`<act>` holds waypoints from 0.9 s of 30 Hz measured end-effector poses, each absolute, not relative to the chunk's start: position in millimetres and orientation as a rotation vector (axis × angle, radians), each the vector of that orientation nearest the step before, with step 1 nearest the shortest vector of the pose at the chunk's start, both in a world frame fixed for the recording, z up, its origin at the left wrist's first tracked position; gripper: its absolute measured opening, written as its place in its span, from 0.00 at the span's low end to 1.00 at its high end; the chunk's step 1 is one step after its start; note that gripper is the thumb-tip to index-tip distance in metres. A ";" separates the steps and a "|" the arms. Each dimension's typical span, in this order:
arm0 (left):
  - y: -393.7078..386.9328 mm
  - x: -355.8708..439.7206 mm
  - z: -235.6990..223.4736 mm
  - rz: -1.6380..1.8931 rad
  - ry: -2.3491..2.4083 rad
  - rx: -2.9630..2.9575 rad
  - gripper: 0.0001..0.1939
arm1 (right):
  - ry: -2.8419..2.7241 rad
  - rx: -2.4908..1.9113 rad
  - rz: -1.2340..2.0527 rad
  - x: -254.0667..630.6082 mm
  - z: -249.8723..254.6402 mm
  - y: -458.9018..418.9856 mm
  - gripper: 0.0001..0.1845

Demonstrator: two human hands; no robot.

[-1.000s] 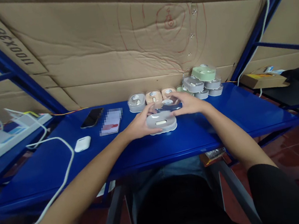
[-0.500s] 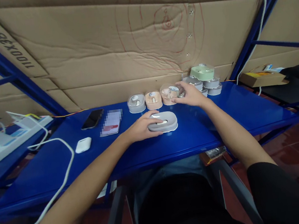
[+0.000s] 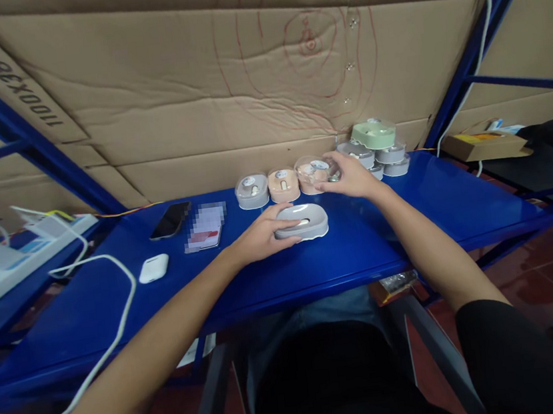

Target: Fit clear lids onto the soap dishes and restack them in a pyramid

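My left hand point(image 3: 262, 234) is closed around the left end of a grey oval container point(image 3: 315, 224) on the blue table, a finger lying across its shallow top beside a small pale oval piece. Farther back, my right hand point(image 3: 353, 174) grips a clear plastic lid point(image 3: 313, 170) with a round white sticker. Peach colour shows through and below that lid; whether it sits on a peach container I cannot tell. To its left stand a peach container point(image 3: 285, 194) and a grey container point(image 3: 252, 200), both with clear tops.
Behind my right hand is a stack of grey containers point(image 3: 396, 167) with a green container point(image 3: 373, 136) on top. Two phones, one a black phone point(image 3: 171, 220), and a white earphone case point(image 3: 154, 268) lie left. A white cable point(image 3: 129, 299) crosses the table point(image 3: 353, 258). Cardboard point(image 3: 179, 71) stands behind.
The grey container under my left hand has shifted up slightly in view and its near edge looks a little tilted. My right hand and the clear lid have moved very slightly left.
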State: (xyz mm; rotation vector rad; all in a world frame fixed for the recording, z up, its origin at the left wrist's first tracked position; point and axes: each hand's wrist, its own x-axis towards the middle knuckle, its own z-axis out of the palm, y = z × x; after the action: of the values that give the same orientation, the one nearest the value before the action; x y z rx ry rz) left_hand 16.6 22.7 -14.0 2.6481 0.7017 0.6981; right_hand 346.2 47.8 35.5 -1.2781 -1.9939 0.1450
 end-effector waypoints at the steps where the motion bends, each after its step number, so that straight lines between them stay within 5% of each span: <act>1: 22.8 16.7 -13.9 0.689 0.705 2.648 0.22 | -1.994 -1.278 0.143 346.3 35.5 47.8 0.50; 27: 34.4 10.8 -6.2 1.043 1.162 2.578 0.18 | -1.972 -1.319 0.144 343.8 40.1 44.0 0.50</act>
State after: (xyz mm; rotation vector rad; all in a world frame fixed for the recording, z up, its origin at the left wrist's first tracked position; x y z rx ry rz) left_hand 10.8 34.4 -6.2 2.5785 1.1622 1.0427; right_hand 343.8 44.0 40.1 -1.3185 -1.9716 0.1441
